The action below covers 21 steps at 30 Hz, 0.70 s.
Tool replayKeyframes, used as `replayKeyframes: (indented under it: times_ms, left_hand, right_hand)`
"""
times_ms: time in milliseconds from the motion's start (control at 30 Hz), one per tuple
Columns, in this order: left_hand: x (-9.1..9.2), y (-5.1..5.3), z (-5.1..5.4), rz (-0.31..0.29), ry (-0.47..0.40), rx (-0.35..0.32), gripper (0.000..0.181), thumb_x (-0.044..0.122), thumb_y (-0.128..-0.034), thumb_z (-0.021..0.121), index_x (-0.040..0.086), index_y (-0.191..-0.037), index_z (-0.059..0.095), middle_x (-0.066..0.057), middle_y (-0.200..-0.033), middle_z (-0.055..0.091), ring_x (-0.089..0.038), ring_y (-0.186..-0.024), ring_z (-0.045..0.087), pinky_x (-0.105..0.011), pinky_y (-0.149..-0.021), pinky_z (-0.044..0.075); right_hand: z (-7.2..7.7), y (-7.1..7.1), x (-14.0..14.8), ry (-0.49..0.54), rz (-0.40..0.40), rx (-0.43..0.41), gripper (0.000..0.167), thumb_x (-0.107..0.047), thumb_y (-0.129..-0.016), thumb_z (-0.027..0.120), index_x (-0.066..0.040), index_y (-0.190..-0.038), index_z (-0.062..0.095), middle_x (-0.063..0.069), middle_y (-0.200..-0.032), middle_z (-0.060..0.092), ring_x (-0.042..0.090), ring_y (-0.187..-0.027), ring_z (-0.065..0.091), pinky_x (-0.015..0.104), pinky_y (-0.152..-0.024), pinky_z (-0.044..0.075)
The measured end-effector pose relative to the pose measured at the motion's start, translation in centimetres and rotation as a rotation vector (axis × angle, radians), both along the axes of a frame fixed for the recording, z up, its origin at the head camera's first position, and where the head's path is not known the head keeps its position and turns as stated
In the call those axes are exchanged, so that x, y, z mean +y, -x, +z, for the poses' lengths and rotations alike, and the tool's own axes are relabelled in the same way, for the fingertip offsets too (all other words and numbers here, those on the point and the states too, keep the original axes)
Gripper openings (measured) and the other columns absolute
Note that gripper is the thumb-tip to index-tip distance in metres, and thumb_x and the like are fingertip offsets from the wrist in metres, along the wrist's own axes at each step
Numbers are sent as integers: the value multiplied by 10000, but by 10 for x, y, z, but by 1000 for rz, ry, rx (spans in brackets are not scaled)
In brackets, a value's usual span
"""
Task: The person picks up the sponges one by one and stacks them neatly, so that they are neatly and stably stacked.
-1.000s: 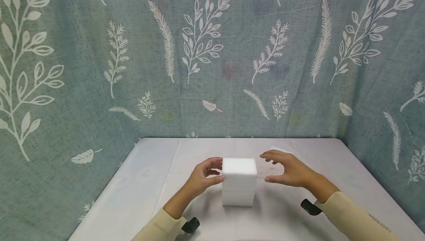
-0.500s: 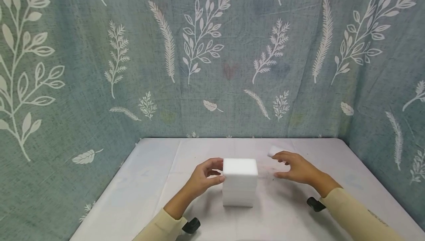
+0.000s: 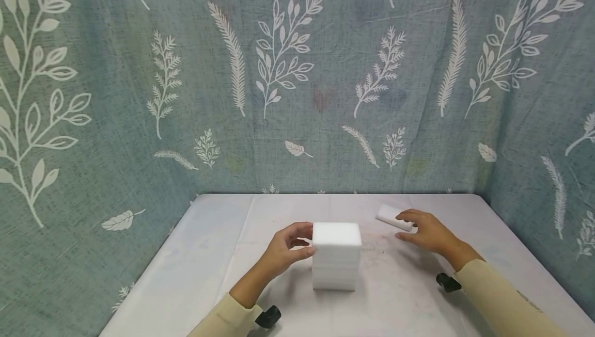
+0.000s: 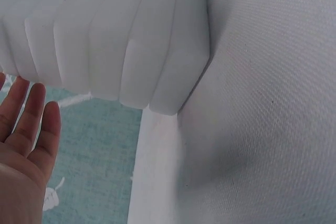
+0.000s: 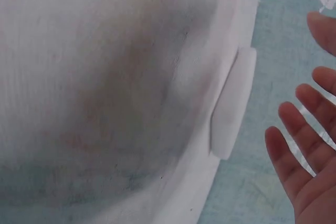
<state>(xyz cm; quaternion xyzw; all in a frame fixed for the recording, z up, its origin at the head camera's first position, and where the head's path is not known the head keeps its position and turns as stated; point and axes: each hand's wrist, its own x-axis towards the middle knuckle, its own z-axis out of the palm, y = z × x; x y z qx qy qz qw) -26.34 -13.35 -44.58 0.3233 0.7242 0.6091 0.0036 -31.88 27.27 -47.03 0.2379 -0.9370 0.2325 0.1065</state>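
A stack of several white foam sponges (image 3: 335, 257) stands upright on the table near the middle. My left hand (image 3: 289, 246) is at the left side of its top, thumb and fingertips touching or nearly touching the upper sponges. In the left wrist view those fingers (image 4: 48, 132) are fairly straight beside the stack's edge. Farther back on the right lies a single white sponge (image 3: 389, 217), flat on the table. My right hand (image 3: 427, 231) hovers just in front of and to the right of it, fingers spread and holding nothing; the right wrist view shows a gap between them.
The white cloth-covered table (image 3: 209, 254) has faint stains. A leaf-patterned blue-green curtain (image 3: 297, 94) closes off the back and both sides. Black straps with small mounts sit at both wrists.
My right hand has moved right, away from the stack and closer to the lone sponge, which now shows more fully. The left hand and the stack have stayed in place.
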Motion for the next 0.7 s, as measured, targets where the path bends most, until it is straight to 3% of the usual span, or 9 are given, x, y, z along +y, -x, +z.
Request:
replayKeyframes:
  times_ms: [100, 267, 533, 700]
  left_hand:
    - [1, -7, 9, 3, 9, 8, 470, 11, -856, 721, -39, -1288, 544, -184, -1190, 621, -305, -1080, 583, -614, -928, 437]
    - [1, -10, 11, 19, 28, 19, 465, 47, -866, 725, -18, -1292, 550, -161, -1191, 625, -298, -1080, 585, -516, -924, 480]
    - [1, -9, 10, 14, 25, 7, 475, 48, -859, 732, -21, -1291, 548, -155, -1197, 623, -309, -1098, 579, -632, -934, 422]
    - [1, -9, 11, 10, 18, 9, 475, 57, -864, 731, -17, -1296, 546, -164, -1199, 621, -312, -1092, 581, -628, -929, 427]
  right_hand:
    - [-2, 3, 3, 3, -20, 7, 467, -296, -849, 769, -28, -1212, 647, 142, -1229, 606, 342, -1059, 596, 477, -806, 534]
    - [-4, 9, 6, -1, -26, 19, 427, -224, -856, 762, 3, -1199, 649, 184, -1243, 589, 404, -1140, 541, 562, -902, 467]
    - [-8, 20, 8, 22, -66, -16, 434, -209, -870, 745, 5, -1229, 630, 217, -1300, 542, 444, -1197, 484, 603, -940, 418]
    - [-11, 23, 9, 47, -94, -54, 429, -213, -887, 721, -2, -1246, 618, 221, -1311, 535, 452, -1215, 468, 619, -966, 389]
